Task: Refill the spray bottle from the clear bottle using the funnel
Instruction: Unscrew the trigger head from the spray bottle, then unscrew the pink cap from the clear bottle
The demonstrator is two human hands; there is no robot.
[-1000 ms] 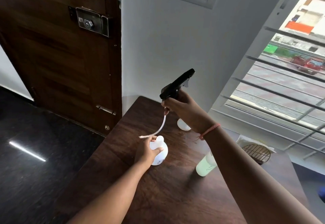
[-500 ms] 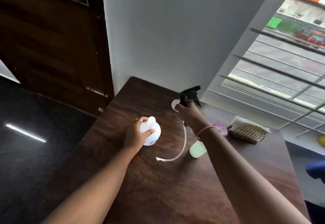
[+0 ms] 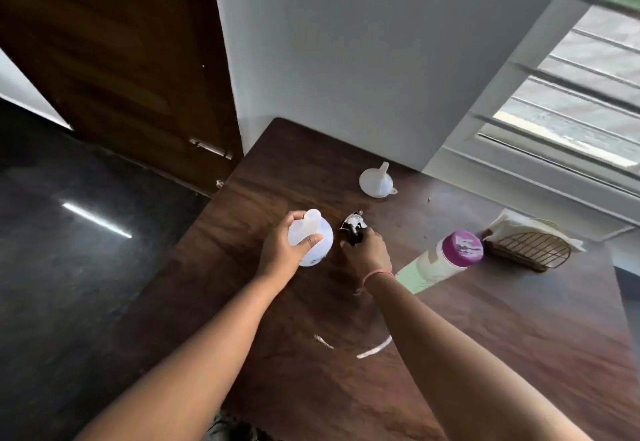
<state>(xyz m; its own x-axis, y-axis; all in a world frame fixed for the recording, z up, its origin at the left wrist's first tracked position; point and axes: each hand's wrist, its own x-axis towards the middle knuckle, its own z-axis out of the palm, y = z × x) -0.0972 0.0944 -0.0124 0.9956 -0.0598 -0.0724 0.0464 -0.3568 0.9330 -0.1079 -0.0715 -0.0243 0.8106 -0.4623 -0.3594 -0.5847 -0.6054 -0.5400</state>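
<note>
Spray bottle [image 3: 313, 241] stood upright on the wooden surface [image 3: 485, 354] near centre, neck open, trigger head off. Left hand [image 3: 282, 255] was wrapped around the bottle's body, thumb across the front, grip grasping it steady. Just beside it at 3 o'clock, right hand [image 3: 367, 253] was curled around the black trigger head [image 3: 353, 227], grip clenched on it, head low at the surface; whether it touched the wood could not be told. The dip tube [image 3: 374, 350] trailed toward 6 o'clock under the right forearm, pale and blurred. Funnel [image 3: 376, 181] sat mouth-down, spout up, at 1 o'clock from the bottle, well apart, untouched. Clear bottle [image 3: 440, 260] with purple cap [image 3: 462, 248] stood at 3 o'clock beyond the right hand, cap on, greenish liquid inside. A wire basket [image 3: 530, 250] with cloth sat farther out at 3 o'clock by the window. Progress judged early: the bottle was opened, that was all. Left: let go of the trigger head, seat the funnel in the neck, uncap the clear bottle, pour, remove the funnel, screw the head back on. A small bit of debris [image 3: 323, 341] lay at 6 o'clock.
</note>
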